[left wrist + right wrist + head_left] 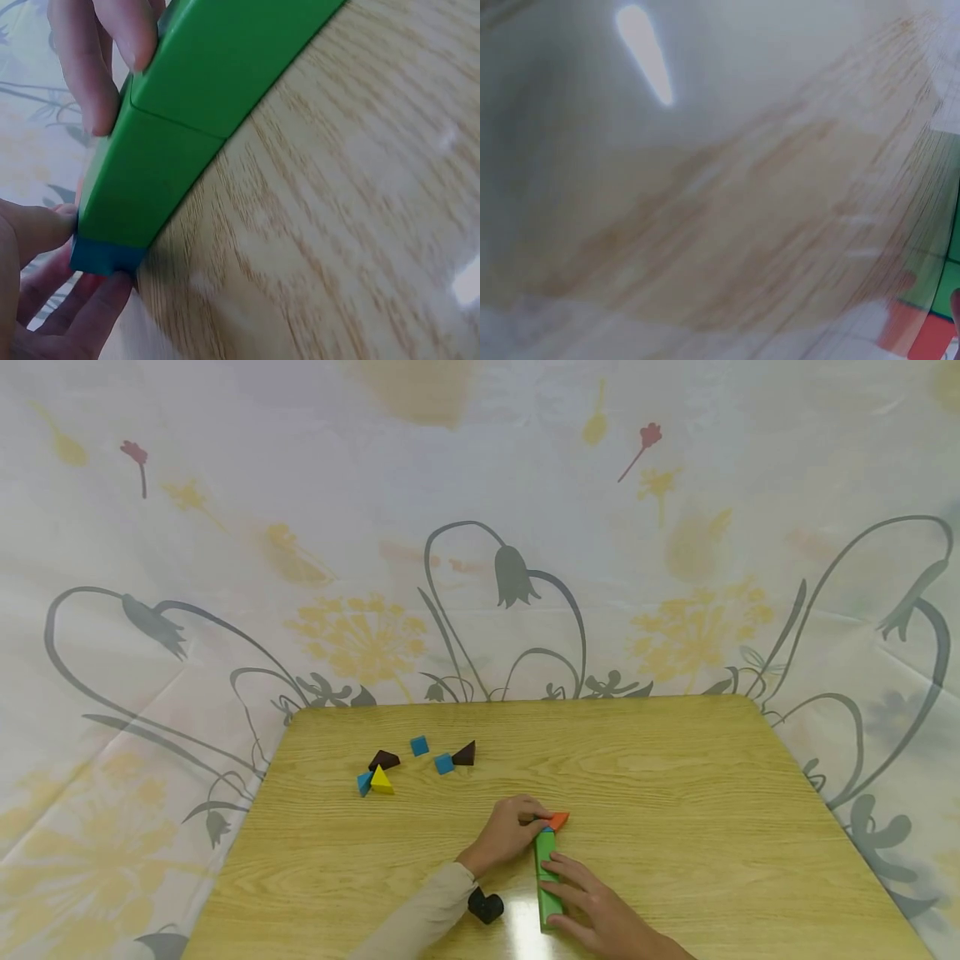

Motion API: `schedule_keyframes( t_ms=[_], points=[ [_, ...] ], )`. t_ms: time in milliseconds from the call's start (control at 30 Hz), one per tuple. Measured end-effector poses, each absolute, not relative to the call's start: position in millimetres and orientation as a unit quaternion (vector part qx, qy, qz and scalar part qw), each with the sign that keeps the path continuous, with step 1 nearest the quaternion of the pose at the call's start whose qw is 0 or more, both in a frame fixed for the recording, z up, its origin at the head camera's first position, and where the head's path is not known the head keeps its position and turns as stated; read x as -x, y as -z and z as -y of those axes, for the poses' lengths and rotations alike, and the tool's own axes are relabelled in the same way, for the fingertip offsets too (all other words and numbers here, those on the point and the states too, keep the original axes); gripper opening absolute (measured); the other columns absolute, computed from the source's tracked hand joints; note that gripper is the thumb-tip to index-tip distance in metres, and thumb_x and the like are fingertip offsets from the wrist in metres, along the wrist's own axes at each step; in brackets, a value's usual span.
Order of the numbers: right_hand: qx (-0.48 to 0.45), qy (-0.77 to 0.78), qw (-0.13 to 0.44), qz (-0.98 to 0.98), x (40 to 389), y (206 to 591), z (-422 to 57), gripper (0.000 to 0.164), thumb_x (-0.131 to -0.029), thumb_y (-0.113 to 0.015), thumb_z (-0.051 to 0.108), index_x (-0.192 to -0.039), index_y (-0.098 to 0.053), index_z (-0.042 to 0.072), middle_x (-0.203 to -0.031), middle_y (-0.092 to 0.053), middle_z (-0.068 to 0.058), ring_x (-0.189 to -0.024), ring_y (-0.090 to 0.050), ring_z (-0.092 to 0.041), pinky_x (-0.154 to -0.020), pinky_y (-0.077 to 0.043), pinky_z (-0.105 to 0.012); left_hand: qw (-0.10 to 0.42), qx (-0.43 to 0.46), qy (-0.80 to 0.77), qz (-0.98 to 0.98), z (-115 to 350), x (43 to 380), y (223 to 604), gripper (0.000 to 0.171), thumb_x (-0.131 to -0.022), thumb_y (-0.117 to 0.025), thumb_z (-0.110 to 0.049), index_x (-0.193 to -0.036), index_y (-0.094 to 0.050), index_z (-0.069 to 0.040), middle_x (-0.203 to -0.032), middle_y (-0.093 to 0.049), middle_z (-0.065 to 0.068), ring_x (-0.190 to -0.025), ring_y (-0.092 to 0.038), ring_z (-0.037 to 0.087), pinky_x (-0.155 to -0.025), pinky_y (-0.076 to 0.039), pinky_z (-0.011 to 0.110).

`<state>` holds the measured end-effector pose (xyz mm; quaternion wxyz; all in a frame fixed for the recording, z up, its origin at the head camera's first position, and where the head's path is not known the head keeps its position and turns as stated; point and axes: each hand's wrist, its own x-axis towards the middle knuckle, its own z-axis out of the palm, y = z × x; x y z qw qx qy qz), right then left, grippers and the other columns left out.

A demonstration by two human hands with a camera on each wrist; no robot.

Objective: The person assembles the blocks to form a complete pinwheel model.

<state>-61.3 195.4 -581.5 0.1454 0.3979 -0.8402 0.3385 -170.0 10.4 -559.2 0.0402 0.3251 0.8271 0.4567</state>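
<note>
Two green blocks (550, 902) lie end to end in a row on the wooden table, with a thin seam between them in the left wrist view. At the row's far end sits a small blue block (109, 256), partly covered by fingers. My left hand (507, 833) pinches that blue block between thumb and fingers. Just beyond it is an orange-red pointed block (559, 820), seen also at the right wrist view's lower right corner. Along the row's right side, my right hand (596, 906) rests extended fingertips on the green blocks.
Toward the back left lie loose blocks: two blue cubes (419, 746), two dark brown pieces (466, 754), a yellow triangle (382, 781) and a blue piece (364, 783) against it. A black rounded object (487, 907) shows beside the left sleeve. A patterned cloth (480, 635) hangs behind the table.
</note>
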Motion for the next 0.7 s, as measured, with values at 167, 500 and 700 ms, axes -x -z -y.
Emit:
schedule_keyframes(
  t_ms=[167, 500, 700],
  points=[
    [-0.402, -0.339, 0.149, 0.838, 61.9, 582.0, -195.9, 0.041, -0.086, -0.071, 0.021, -0.122, -0.062, 0.004, -0.134, -0.049, -0.017, -0.123, -0.044, -0.037, -0.103, -0.039, -0.025, 0.067, -0.33, -0.447, -0.829, -8.1, 174.8, 562.1, 0.019, -0.092, -0.062, -0.01, -0.108, -0.072, -0.008, -0.116, -0.065, 0.006, -0.112, -0.058, 0.018, -0.087, -0.05, 0.024],
    [-0.389, -0.34, 0.135, 0.845, 61.9, 585.8, -197.1, 0.042, -0.084, -0.073, 0.024, -0.121, -0.064, 0.004, -0.134, -0.05, -0.015, -0.124, -0.044, -0.036, -0.106, -0.034, -0.022, 0.102, -0.336, -0.477, -0.805, -5.5, 179.2, 563.2, 0.019, -0.092, -0.062, -0.01, -0.109, -0.071, -0.007, -0.114, -0.066, 0.006, -0.107, -0.06, 0.012, -0.086, -0.049, 0.019],
    [-0.386, -0.34, 0.136, 0.847, 61.5, 585.3, -196.5, 0.042, -0.085, -0.072, 0.025, -0.121, -0.064, 0.005, -0.135, -0.05, -0.014, -0.124, -0.045, -0.036, -0.104, -0.036, -0.024, 0.089, -0.34, -0.47, -0.81, -5.3, 180.6, 563.8, 0.02, -0.093, -0.061, -0.015, -0.11, -0.07, -0.009, -0.112, -0.066, 0.003, -0.104, -0.061, 0.012, -0.083, -0.05, 0.019]
  ],
)
